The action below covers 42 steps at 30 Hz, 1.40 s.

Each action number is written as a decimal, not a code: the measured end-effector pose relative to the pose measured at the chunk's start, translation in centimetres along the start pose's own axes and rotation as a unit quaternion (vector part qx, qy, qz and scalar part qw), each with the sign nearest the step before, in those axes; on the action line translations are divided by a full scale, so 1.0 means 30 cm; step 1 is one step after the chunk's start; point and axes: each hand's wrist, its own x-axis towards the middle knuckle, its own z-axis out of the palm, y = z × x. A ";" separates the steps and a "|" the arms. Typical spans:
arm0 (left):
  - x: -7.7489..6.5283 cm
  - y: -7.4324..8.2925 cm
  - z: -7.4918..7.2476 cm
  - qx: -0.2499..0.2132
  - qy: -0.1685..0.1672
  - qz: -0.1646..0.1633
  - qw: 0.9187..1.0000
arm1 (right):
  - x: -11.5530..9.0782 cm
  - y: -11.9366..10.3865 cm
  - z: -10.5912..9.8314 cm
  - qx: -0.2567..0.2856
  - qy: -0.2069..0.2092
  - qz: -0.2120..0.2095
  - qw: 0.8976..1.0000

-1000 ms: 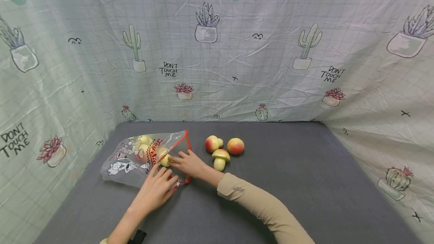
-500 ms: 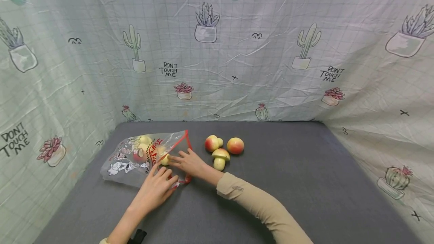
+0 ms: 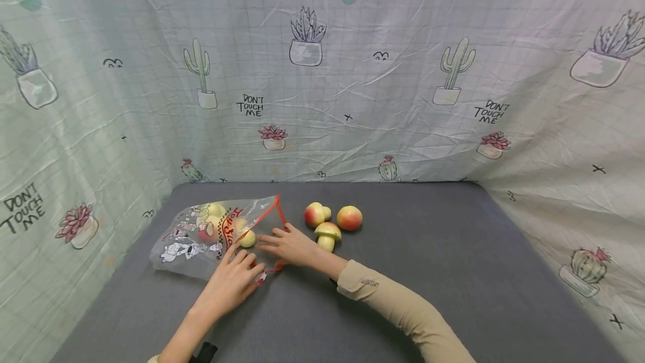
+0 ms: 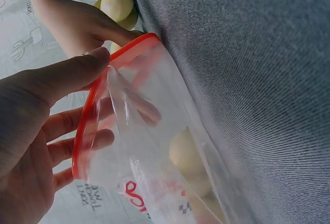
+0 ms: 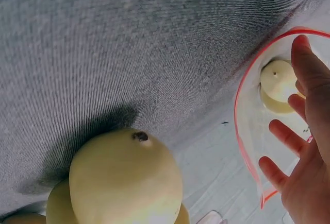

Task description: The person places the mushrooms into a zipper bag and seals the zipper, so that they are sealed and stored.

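Note:
A clear plastic bag [image 3: 173,266] with cartoon print and a red-edged mouth lies on its side at the left. Inside it are several yellow-and-red toy mushrooms, one stem [image 3: 247,238] showing pale at the opening. My left hand [image 3: 233,283] holds the near side of the mouth; in the left wrist view its thumb presses the red rim [image 4: 85,123] while the fingers reach behind the film. With spread fingers, my right hand [image 3: 292,246] is at the opening, fingertips a little apart from that stem. In the right wrist view this hand [image 5: 309,152] overlaps the bag's mouth and carries nothing.
Just beyond my right wrist, three more toy mushrooms sit on the dark grey cloth [image 3: 428,251]: one on its side [image 3: 314,214], one upright [image 3: 327,232] and one showing only its round cap [image 3: 350,218]. A cactus-print curtain [image 3: 342,144] hangs behind.
My right hand has drawn slightly back to the right, leaving a gap between its fingertips and the mushroom stem at the bag's mouth. My left hand stays on the rim.

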 end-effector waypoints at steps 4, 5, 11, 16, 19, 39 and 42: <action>-0.002 -0.001 0.003 0.002 0.000 0.003 1.000 | -0.011 0.007 -0.013 0.016 0.003 0.002 1.000; -0.003 -0.001 0.003 0.002 0.000 0.004 1.000 | -0.015 0.010 -0.017 0.023 0.006 0.004 1.000; -0.010 0.002 0.008 0.005 -0.005 0.002 1.000 | -0.052 0.031 -0.030 0.074 0.019 0.026 0.997; -0.014 0.003 0.008 0.003 -0.006 0.002 1.000 | -0.090 0.044 -0.028 0.095 0.046 0.039 0.994; -0.014 0.003 0.006 0.003 -0.006 0.002 1.000 | -0.111 0.048 -0.029 0.099 0.060 0.038 0.992; -0.004 0.001 -0.001 -0.004 -0.004 0.006 1.000 | -0.211 0.075 -0.052 0.116 0.087 0.041 0.989; -0.003 0.002 -0.001 -0.006 -0.004 0.005 1.000 | -0.227 0.078 -0.047 0.125 0.100 0.048 0.986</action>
